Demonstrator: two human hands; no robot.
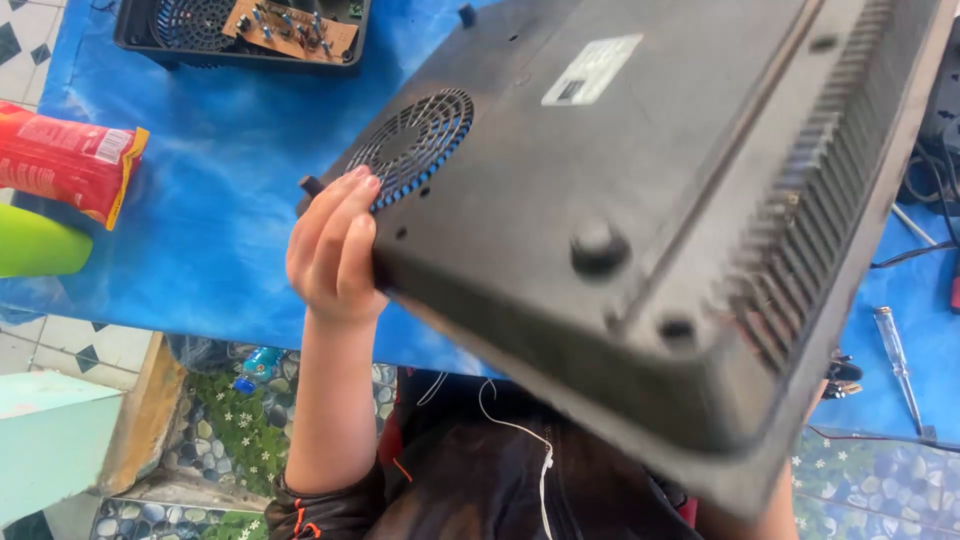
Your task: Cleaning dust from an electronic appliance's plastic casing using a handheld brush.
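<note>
The big black cooker (640, 200) you hold looks like matt, dusty plastic, with a bumpy fan grille at 10 o'clock and a smooth paper label (592, 70) at 12. The blue cloth (220, 200) on the table looks soft and blotchy. At 9 o'clock, the red snack bag (65, 160) is shiny. At 4 o'clock, the screwdriver (897, 365) has a clear glossy handle and metal shaft.

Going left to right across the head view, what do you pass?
Green object → red snack bag → left hand → black appliance base held up → screwdriver on the blue cloth.
</note>
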